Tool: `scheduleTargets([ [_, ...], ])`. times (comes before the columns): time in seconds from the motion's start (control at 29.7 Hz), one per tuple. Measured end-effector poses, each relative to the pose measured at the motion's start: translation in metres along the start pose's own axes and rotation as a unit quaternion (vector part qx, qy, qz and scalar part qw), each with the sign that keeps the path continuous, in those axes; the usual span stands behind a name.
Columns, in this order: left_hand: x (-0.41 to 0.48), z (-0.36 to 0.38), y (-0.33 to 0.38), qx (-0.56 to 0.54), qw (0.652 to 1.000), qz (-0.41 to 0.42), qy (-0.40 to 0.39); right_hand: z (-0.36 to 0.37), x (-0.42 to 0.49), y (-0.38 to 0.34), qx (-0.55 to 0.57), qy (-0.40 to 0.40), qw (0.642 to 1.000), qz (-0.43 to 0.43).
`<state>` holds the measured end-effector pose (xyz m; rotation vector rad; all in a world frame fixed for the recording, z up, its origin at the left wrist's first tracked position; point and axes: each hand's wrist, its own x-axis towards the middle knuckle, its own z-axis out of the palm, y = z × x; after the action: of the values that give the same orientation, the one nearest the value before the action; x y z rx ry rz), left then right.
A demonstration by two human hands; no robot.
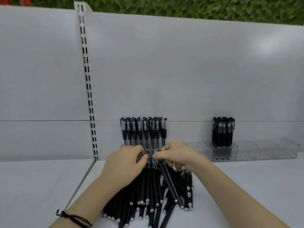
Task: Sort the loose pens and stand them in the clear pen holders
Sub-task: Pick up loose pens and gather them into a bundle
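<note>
Black loose pens (148,191) heaped at the front edge of the shelf (246,186), both hands in.
Left hand (126,163) and right hand (178,155) each pinch pens at the heap's far end; standing pens (143,130) line the back edge, more in the clear pen holder (225,152) rightward.

Motion smears the left hand (125,163) and right hand (179,155) mid-frame. They cover the upper ends of the loose pens (148,195), and though each seems to pinch one, the blur leaves that unsure. They also hide the foot of the standing pens (143,130) and whatever holds them upright. The bottom edge cuts off the lowest pens and both forearms (92,199).
</note>
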<state>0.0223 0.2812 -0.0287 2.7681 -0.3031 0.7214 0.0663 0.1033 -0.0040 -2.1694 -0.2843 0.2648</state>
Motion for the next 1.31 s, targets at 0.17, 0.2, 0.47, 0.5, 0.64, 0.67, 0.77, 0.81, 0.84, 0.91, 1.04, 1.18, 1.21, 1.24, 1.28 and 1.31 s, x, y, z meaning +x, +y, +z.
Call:
scheduleTargets([
  [0.17, -0.001, 0.001, 0.008, -0.275, 0.959, -0.063, -0.009, -0.006, -0.002, -0.004, 0.152, -0.02, 0.986, -0.062],
  [0.2, 0.0, 0.001, 0.011, -0.328, 0.942, -0.076, -0.016, -0.007, -0.003, -0.006, 0.175, -0.015, 0.982, -0.077],
  [0.47, -0.006, -0.002, 0.029, -0.596, 0.78, -0.111, -0.153, -0.002, -0.004, -0.015, 0.239, 0.035, 0.959, -0.15],
  [0.5, -0.007, -0.001, 0.029, -0.607, 0.771, -0.117, -0.153, -0.002, -0.005, -0.014, 0.235, 0.038, 0.96, -0.149],
  [0.64, -0.005, 0.0, 0.027, -0.674, 0.71, -0.142, -0.142, -0.008, -0.006, -0.007, 0.148, 0.075, 0.978, -0.13],
  [0.67, -0.004, 0.0, 0.027, -0.687, 0.697, -0.149, -0.138, -0.011, -0.007, -0.004, 0.071, 0.1, 0.986, -0.113],
  [0.77, -0.001, 0.0, 0.025, -0.716, 0.665, -0.176, -0.121, -0.018, -0.007, 0.009, -0.179, 0.123, 0.974, -0.058],
  [0.81, -0.001, 0.0, 0.025, -0.724, 0.655, -0.182, -0.117, -0.018, -0.007, 0.012, -0.23, 0.105, 0.967, -0.037],
  [0.84, 0.0, 0.0, 0.026, -0.73, 0.648, -0.186, -0.113, -0.017, -0.008, 0.013, -0.268, 0.083, 0.96, -0.015],
  [0.91, 0.0, 0.0, 0.026, -0.735, 0.643, -0.187, -0.105, -0.011, -0.008, 0.015, -0.33, 0.054, 0.942, 0.019],
  [1.04, 0.0, 0.0, 0.025, -0.73, 0.65, -0.184, -0.099, -0.007, -0.009, 0.012, -0.345, 0.046, 0.937, 0.034],
  [1.18, 0.0, 0.0, 0.024, -0.729, 0.651, -0.186, -0.097, -0.008, -0.008, 0.009, -0.318, 0.019, 0.947, 0.048],
  [1.21, 0.0, 0.0, 0.025, -0.733, 0.647, -0.187, -0.094, -0.009, -0.007, 0.009, -0.309, 0.012, 0.95, 0.047],
  [1.24, 0.0, 0.0, 0.025, -0.739, 0.64, -0.187, -0.091, -0.009, -0.006, 0.009, -0.296, 0.006, 0.954, 0.045],
  [1.28, 0.001, -0.001, 0.026, -0.746, 0.634, -0.186, -0.088, -0.01, -0.005, 0.009, -0.283, 0.002, 0.958, 0.043],
  [1.31, 0.001, -0.001, 0.026, -0.75, 0.628, -0.187, -0.086, -0.01, -0.005, 0.009, -0.271, -0.001, 0.962, 0.04],
])
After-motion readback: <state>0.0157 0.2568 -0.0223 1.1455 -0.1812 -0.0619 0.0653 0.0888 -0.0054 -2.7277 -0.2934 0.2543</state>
